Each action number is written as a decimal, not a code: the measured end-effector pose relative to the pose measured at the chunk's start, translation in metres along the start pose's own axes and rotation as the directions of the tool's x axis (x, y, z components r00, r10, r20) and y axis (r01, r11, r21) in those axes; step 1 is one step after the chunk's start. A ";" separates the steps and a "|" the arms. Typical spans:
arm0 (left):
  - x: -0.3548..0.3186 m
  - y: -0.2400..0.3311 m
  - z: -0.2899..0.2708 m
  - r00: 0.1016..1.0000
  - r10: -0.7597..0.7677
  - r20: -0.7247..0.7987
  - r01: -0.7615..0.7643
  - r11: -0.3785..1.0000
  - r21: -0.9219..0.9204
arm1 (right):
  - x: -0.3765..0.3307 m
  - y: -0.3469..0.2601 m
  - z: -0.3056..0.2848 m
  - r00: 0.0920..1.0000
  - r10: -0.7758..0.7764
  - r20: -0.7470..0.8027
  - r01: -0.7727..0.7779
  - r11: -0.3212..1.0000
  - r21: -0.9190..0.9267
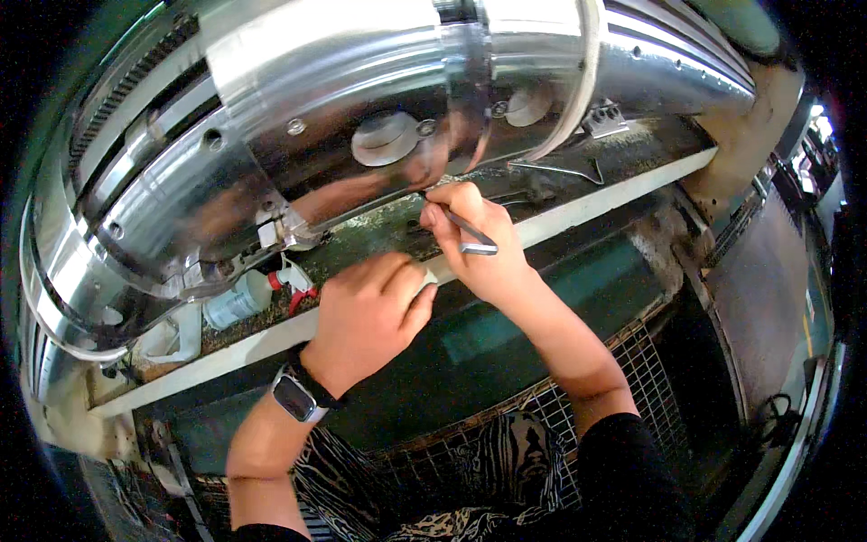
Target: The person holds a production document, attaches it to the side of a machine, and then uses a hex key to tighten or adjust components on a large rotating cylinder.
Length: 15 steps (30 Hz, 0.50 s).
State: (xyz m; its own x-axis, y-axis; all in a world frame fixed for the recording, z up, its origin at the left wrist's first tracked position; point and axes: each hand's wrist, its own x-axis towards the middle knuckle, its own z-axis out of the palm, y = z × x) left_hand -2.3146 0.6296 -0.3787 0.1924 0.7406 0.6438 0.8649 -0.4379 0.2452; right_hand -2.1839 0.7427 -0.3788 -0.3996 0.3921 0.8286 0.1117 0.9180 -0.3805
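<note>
My right hand (479, 237) is closed around a dark hex key (473, 237), whose bent end sticks out past the palm. The fingertips are up against the underside of a large polished metal cylinder (316, 81); the key's far tip is hidden there. Lower and to the left, my left hand (372, 307) is curled in front of the ledge, apart from the cylinder. A small pale green edge shows by its thumb, too little to tell what it is. A watch with a dark band (296, 396) is on my left wrist.
A spray bottle with a red trigger (237, 303) lies on the dirty ledge (623, 187) at left. Farther right on it rests a long bent rod, like another hex key (564, 170). A wire grid (646, 379) lies below. Round recesses and bolts dot the cylinder.
</note>
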 end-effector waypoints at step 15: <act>0.083 0.051 0.019 0.629 0.776 -0.043 -0.774 0.630 0.055 | -0.048 0.003 -0.068 0.947 0.273 -0.170 -0.314 0.899 -0.305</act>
State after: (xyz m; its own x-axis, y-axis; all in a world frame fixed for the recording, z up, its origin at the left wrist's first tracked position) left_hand -2.2459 0.6786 -0.3260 0.7725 0.1039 0.6264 0.4216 -0.8216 -0.3836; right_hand -2.1028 0.7308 -0.3920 -0.1931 0.6323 0.7503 0.5036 0.7201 -0.4773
